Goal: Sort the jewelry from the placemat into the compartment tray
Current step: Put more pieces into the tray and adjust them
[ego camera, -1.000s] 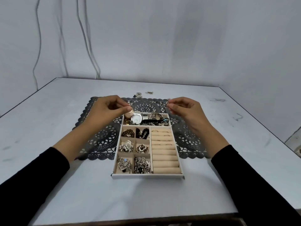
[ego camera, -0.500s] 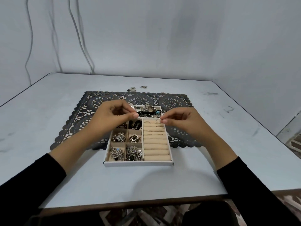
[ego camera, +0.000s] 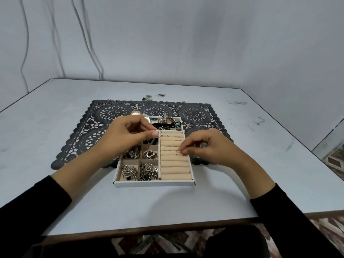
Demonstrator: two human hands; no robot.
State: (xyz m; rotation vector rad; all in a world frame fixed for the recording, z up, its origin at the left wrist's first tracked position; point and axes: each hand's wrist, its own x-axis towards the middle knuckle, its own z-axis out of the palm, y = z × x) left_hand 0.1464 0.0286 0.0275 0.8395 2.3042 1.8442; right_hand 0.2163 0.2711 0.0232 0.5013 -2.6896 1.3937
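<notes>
tray (ego camera: 154, 183) on table (ego camera: 55, 131), partly over placemat's (ego camera: 89, 135) near edge; rings (ego camera: 109, 103), seemingly, at placemat's far-left corner.

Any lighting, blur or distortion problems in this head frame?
Head view: soft even light, no glare, faint shadow on the table before the tray; wide-angle distortion stretches the sleeves at the corners; the thin ring in the right hand and hoop in the left hand barely resolve.

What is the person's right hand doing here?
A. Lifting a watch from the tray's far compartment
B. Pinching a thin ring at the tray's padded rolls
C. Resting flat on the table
B: the right hand pinches a thin ring at the beige padded rolls of the compartment tray.
</notes>
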